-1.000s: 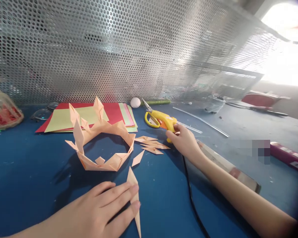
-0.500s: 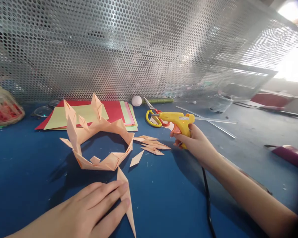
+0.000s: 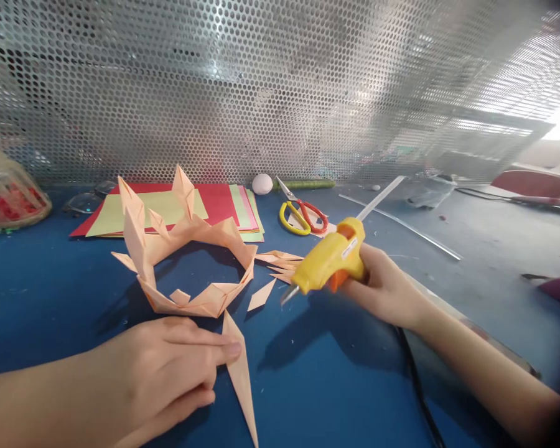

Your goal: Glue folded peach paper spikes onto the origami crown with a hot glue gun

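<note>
My right hand (image 3: 380, 283) grips a yellow glue gun (image 3: 331, 255) in the air, its metal nozzle pointing down and left. A clear glue stick (image 3: 380, 198) sticks out of its back end. My left hand (image 3: 168, 373) is partly curled, with a fingertip pressing on a long, pointed, folded peach paper piece (image 3: 242, 379) lying on the table. Just beyond that hand stands a peach folded-paper crown (image 3: 198, 298) with several upright points along its left and back. A small paper diamond (image 3: 261, 295) and several pointed paper pieces (image 3: 280, 256) lie right of it, partly hidden by the gun.
Coloured paper sheets (image 3: 221, 205) lie behind the crown. Scissors (image 3: 303, 214), a white ball (image 3: 262, 183) and a loose glue stick (image 3: 410, 230) lie farther back. A perforated metal panel (image 3: 233, 93) borders the blue table. The gun's black cord (image 3: 415, 379) trails toward me.
The glue gun has swung from level to nozzle-down and come closer to me. My left hand has gone from fingers laid flat on the paper piece to a curled hand pressing with a fingertip.
</note>
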`<state>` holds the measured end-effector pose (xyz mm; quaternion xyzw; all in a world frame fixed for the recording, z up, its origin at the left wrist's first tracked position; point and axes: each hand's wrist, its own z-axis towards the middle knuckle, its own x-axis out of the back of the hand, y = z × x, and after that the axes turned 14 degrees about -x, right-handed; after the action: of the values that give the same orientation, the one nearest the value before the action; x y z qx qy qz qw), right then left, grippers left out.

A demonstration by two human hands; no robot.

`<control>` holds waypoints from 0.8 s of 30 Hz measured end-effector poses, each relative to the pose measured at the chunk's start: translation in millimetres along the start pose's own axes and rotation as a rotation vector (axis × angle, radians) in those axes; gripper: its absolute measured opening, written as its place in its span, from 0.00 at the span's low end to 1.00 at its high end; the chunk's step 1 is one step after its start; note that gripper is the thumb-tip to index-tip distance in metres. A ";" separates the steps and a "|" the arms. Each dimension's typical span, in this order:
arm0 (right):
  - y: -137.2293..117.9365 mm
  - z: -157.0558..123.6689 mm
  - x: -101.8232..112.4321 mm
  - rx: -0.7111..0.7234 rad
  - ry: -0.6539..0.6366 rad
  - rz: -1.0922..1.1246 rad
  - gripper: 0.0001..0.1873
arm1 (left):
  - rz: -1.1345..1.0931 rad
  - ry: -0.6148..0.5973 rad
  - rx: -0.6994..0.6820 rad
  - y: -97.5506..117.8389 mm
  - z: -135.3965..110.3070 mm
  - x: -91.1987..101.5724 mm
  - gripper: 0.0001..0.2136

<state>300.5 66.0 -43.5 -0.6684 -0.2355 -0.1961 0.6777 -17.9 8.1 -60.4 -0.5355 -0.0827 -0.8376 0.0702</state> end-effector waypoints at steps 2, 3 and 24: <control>-1.0 -6.0 -3.1 0.018 -0.118 -0.030 0.04 | -0.138 0.011 -0.002 -3.1 -1.5 -2.0 0.12; -2.0 -9.3 -4.6 0.035 -0.181 -0.053 0.04 | -0.188 0.024 0.009 -3.8 -2.1 -3.2 0.12; -2.0 -23.1 -31.3 0.460 -0.161 -0.374 0.06 | 0.010 -0.124 -0.166 -6.0 7.6 5.6 0.19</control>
<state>275.3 41.4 -59.9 -0.4561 -0.4456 -0.2052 0.7425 -14.7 15.4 -52.6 -0.5907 -0.0143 -0.8064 0.0244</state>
